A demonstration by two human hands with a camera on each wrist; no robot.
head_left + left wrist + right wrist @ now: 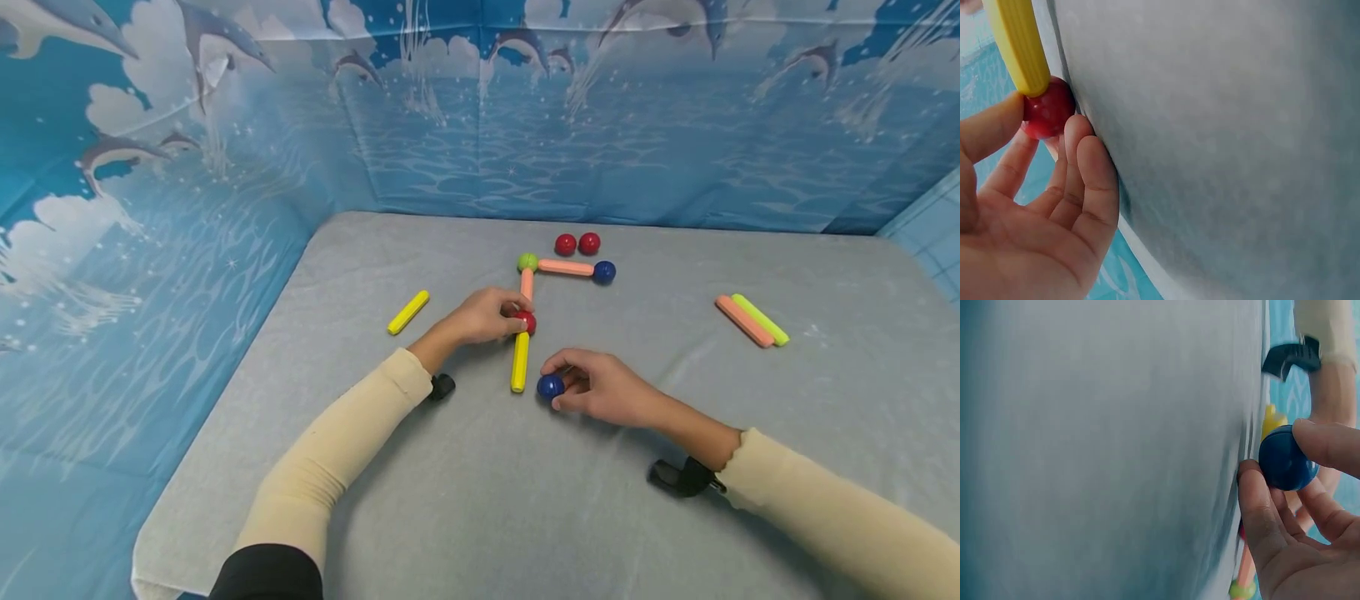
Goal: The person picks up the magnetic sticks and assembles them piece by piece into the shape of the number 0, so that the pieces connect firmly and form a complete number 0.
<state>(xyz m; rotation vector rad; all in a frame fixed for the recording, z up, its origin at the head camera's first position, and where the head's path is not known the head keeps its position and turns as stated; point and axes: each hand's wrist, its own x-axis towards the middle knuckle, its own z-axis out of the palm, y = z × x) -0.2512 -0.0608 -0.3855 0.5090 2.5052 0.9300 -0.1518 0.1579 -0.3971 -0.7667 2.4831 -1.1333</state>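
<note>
My left hand (483,318) pinches a red ball (1051,107) between thumb and fingers. A yellow stick (520,363) joins that ball and points toward me, while an orange stick (527,284) runs from its far side to a green ball (528,262). From the green ball a second orange stick (566,267) leads right to a blue ball (603,272). My right hand (603,387) holds another blue ball (1286,459) between thumb and fingers, just right of the yellow stick's near end, low over the grey cloth.
Two loose red balls (577,244) lie at the back of the grey table (465,500). A single yellow stick (408,312) is at the left. Over to the right, an orange stick (744,321) and a yellow-green stick (761,319) lie side by side. A dolphin-print curtain (480,125) hangs behind.
</note>
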